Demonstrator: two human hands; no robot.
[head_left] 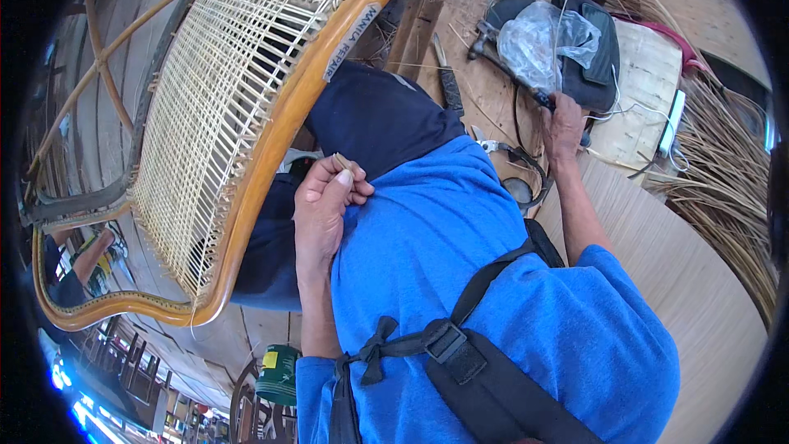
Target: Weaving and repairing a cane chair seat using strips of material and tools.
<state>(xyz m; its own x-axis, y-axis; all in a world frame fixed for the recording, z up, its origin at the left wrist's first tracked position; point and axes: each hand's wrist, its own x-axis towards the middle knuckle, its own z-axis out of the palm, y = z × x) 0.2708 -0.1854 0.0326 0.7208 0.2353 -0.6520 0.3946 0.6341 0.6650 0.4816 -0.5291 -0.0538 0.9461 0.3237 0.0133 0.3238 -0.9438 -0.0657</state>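
Near my lap, my left hand [325,197] pinches a small tan piece [342,162] that looks like a short bit of cane or wood. To its left leans a chair frame [283,127] of varnished orange-brown wood, its woven cane panel [205,107] showing open strands along the side nearest me. My right hand [565,127] is stretched out to the right, its fingers closed at the handle end of a hammer-like tool [511,71]. The fingertips are partly hidden there. Crumpled clear plastic [534,37] lies just beyond the tool.
A black bag [600,57] sits under the plastic, beside a white device with a cable [671,123]. A dark-handled knife or chisel [449,82] lies on the wooden boards. Bundled cane strips [723,173] fill the far right. A green bucket [278,374] stands at lower left.
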